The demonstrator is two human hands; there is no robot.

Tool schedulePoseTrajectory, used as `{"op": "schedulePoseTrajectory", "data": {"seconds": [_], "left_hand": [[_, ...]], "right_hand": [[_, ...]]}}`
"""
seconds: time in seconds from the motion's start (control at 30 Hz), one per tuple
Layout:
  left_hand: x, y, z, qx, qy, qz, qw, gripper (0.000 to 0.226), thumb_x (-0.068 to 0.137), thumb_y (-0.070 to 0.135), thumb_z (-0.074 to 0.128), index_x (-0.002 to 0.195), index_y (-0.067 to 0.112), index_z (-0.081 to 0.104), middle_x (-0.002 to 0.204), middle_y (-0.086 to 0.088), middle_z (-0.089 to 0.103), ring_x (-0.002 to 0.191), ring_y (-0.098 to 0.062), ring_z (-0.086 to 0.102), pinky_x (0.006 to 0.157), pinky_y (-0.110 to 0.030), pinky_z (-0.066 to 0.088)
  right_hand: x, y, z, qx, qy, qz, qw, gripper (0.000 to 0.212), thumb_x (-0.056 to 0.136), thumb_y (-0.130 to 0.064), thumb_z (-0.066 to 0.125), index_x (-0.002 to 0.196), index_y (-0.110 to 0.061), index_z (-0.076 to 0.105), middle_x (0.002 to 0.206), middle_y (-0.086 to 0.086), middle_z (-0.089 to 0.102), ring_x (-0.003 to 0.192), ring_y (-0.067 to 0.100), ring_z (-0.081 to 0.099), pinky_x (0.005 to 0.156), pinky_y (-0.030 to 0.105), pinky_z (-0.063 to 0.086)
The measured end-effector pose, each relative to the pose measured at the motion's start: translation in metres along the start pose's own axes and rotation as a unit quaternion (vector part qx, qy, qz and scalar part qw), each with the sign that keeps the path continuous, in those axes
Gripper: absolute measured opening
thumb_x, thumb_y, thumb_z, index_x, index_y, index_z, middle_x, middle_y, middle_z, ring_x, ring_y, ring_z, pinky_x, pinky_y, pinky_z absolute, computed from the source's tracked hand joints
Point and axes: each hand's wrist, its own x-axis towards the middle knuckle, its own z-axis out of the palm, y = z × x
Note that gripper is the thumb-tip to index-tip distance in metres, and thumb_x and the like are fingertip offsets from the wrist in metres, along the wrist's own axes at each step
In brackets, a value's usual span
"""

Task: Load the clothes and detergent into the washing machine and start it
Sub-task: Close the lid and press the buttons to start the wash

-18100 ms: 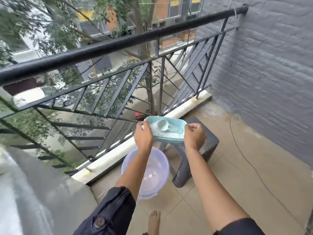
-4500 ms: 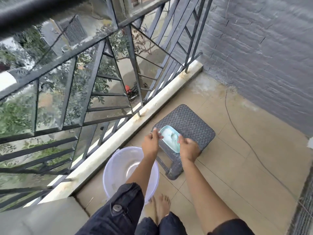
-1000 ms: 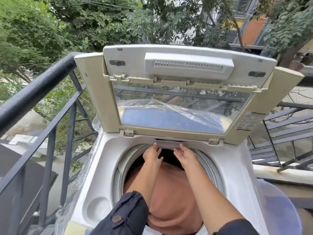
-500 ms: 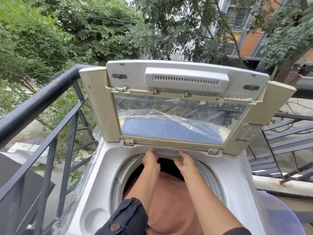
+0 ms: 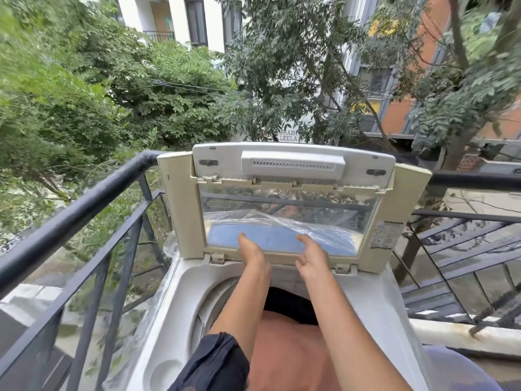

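Only one view on my feed: head cam, worn, looking forward and slightly down from just in front of the washing machine [image 5: 180,314]. It sits close above the tub opening; the raised lid [image 5: 290,204] faces me mid-frame. The balcony railing [image 5: 70,218] runs left of and behind the machine, trees and buildings beyond it. No second view overlaps.

One top-loading washing machine [image 5: 183,300] is seen with one raised lid [image 5: 293,165]. Two bare hands, left hand [image 5: 252,251] and right hand [image 5: 311,256], are counted above one drum holding two garments: one orange garment [image 5: 290,354], one black garment [image 5: 290,304].
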Motion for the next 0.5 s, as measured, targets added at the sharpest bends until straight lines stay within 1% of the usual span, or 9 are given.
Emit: {"op": "schedulePoseTrajectory", "data": {"seconds": [0.03,0.07,0.1,0.13,0.17,0.23,0.33,0.4,0.5], "left_hand": [[-0.006,0.006,0.003,0.005,0.002,0.014,1.000,0.055,0.098,0.038,0.031,0.144,0.008,0.029,0.150,-0.009,0.032,0.138,-0.025,0.031,0.111,-0.036,0.024],[-0.016,0.014,0.006,0.005,0.003,0.024,1.000,0.057,0.098,0.041,0.031,0.146,0.010,0.027,0.150,-0.009,0.032,0.137,-0.026,0.032,0.111,-0.036,0.025],[-0.021,0.021,0.009,0.001,0.008,0.034,0.999,0.061,0.097,0.045,0.033,0.147,0.011,0.025,0.151,-0.009,0.031,0.138,-0.027,0.032,0.111,-0.037,0.025],[-0.027,0.028,0.012,-0.004,0.010,0.039,0.999,0.065,0.096,0.050,0.034,0.148,0.013,0.023,0.153,-0.008,0.028,0.139,-0.027,0.031,0.111,-0.039,0.025],[-0.031,0.033,0.017,-0.020,0.006,0.040,0.999,0.069,0.094,0.053,0.036,0.149,0.014,0.020,0.156,-0.006,0.023,0.141,-0.028,0.028,0.112,-0.041,0.024],[-0.045,0.048,0.025,-0.031,0.003,0.053,0.998,0.077,0.090,0.059,0.040,0.150,0.015,0.017,0.158,-0.004,0.018,0.143,-0.028,0.025,0.113,-0.043,0.024],[-0.067,0.068,0.036,-0.041,0.003,0.069,0.997,0.092,0.080,0.066,0.050,0.149,0.012,0.021,0.154,-0.005,0.026,0.138,-0.030,0.033,0.114,-0.046,0.030],[-0.075,0.080,0.043,-0.041,0.001,0.084,0.996,0.107,0.069,0.075,0.054,0.148,0.011,0.021,0.152,-0.006,0.030,0.134,-0.032,0.038,0.112,-0.048,0.033],[-0.080,0.102,0.056,-0.052,0.001,0.073,0.996,0.130,0.054,0.081,0.061,0.151,0.015,0.005,0.158,-0.008,0.015,0.143,-0.034,0.023,0.116,-0.052,0.022]], "right_hand": [[-0.008,-0.008,0.002,0.007,-0.001,-0.016,1.000,0.044,0.077,-0.019,0.072,0.118,-0.010,0.055,0.089,0.002,0.046,0.060,0.016,0.040,0.060,0.025,0.040],[-0.015,-0.015,0.004,0.017,-0.006,-0.032,0.999,0.049,0.076,-0.023,0.074,0.119,-0.009,0.055,0.097,0.002,0.048,0.061,0.015,0.041,0.064,0.025,0.038],[-0.023,-0.023,0.007,0.026,-0.015,-0.047,0.998,0.056,0.076,-0.028,0.075,0.123,-0.008,0.055,0.109,0.002,0.049,0.075,0.019,0.051,0.073,0.026,0.040],[-0.030,-0.031,0.010,0.031,-0.022,-0.057,0.998,0.063,0.075,-0.033,0.076,0.128,-0.008,0.053,0.119,0.001,0.048,0.100,0.023,0.054,0.085,0.029,0.039],[-0.038,-0.041,0.014,0.040,-0.033,-0.064,0.997,0.070,0.073,-0.038,0.077,0.131,-0.010,0.051,0.130,-0.001,0.048,0.120,0.024,0.048,0.095,0.033,0.036],[-0.053,-0.060,0.022,0.055,-0.051,-0.077,0.994,0.081,0.070,-0.047,0.076,0.137,-0.014,0.045,0.144,0.002,0.042,0.135,0.023,0.036,0.107,0.039,0.030],[-0.076,-0.085,0.033,0.070,-0.055,-0.095,0.992,0.091,0.070,-0.053,0.073,0.144,-0.016,0.034,0.152,0.003,0.030,0.141,0.025,0.027,0.114,0.045,0.024],[-0.087,-0.101,0.040,0.104,-0.039,-0.101,0.989,0.093,0.070,-0.053,0.074,0.144,-0.014,0.032,0.151,0.004,0.031,0.139,0.024,0.030,0.113,0.043,0.025],[-0.096,-0.121,0.047,0.134,-0.017,-0.097,0.986,0.110,0.061,-0.059,0.077,0.147,-0.015,0.025,0.153,0.006,0.029,0.138,0.026,0.032,0.111,0.044,0.028]]}}
